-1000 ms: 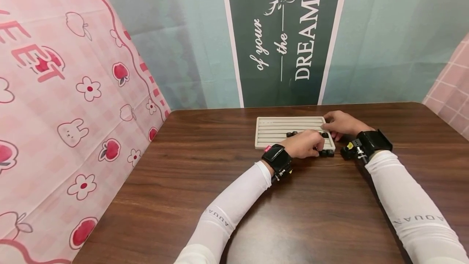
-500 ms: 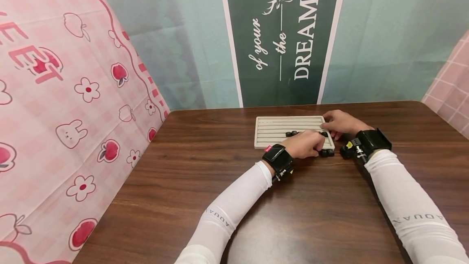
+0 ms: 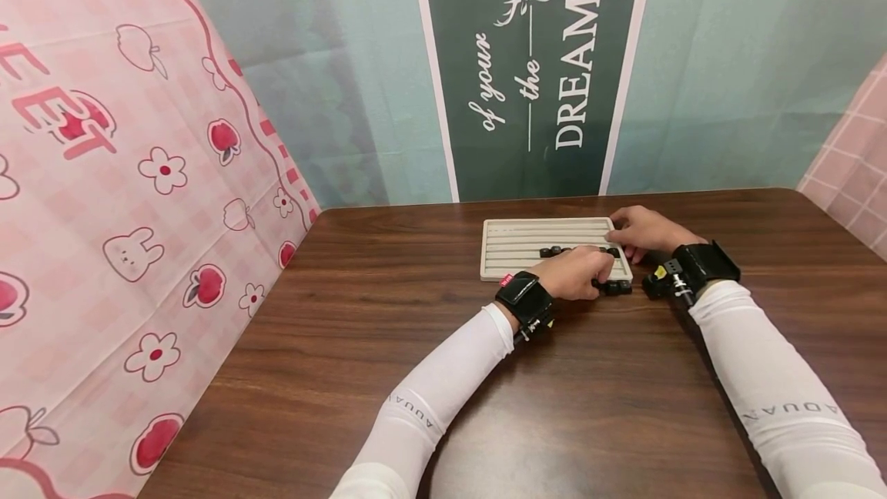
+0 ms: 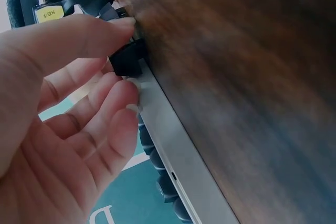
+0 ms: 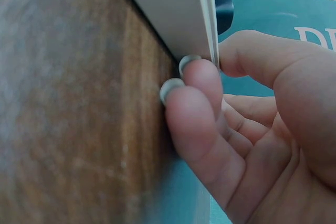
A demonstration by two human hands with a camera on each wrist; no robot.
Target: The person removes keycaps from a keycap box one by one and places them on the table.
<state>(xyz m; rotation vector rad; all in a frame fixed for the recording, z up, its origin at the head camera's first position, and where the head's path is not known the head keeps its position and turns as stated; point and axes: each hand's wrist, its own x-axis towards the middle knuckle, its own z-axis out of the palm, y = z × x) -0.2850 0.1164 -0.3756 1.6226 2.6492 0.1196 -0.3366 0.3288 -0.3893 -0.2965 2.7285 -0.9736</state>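
A white tray (image 3: 516, 259) with long parallel grooves lies near the table's far edge. My right hand (image 3: 647, 231) holds its right end, the thumb over the rim and two fingertips against the side wall in the right wrist view. Over the tray's front right part, my left hand (image 3: 574, 272) pinches a small black keycap (image 4: 127, 59) between thumb and fingers at the front rim. Several black keycaps (image 3: 617, 288) stand in a row at the front right. Another row of black keycaps (image 3: 550, 252) sits in a middle groove, partly hidden behind the left hand.
The brown wooden table (image 3: 333, 353) reaches to a green curtain (image 3: 360, 98) at the back. A pink printed cloth (image 3: 173, 252) hangs along the left side. Both wrists wear black straps with small devices; the right device (image 3: 658, 283) sits close to the tray's front right corner.
My left fingers have shifted slightly left, and a dark keycap now shows beside their tips at the front row. My right hand stays on the tray's end.
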